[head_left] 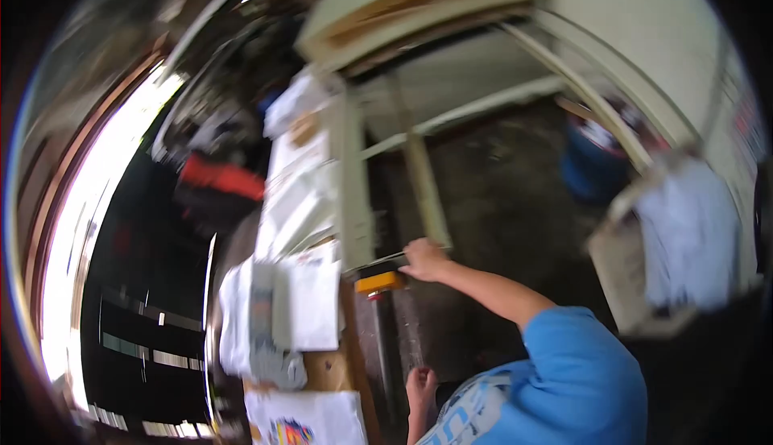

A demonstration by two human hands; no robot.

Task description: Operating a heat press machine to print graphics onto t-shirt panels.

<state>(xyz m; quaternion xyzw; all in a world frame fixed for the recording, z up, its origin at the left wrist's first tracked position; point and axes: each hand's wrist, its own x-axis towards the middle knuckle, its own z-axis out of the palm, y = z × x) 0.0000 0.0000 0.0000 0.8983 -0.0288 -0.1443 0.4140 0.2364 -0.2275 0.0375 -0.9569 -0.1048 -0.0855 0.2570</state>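
The picture is blurred by motion. My right hand (pixel 424 260) reaches forward from a blue sleeve to the edge of a long work table (pixel 352 227). Its fingers are closed on a thin pale metal strip (pixel 378 259) that lies just above a yellow and black block (pixel 378 281) fixed at the table edge. My left hand (pixel 420 385) hangs low near my blue printed shirt (pixel 555 389), beside a dark post under the table. I cannot make out whether it holds anything.
White printed cloths (pixel 294 300) lie in stacks along the table. A pale wooden frame (pixel 419 2) stands above and behind it. A blue bin (pixel 592 163) sits on the dark floor, a white cloth on a board (pixel 684 235) leans at right, and a bright window is at left.
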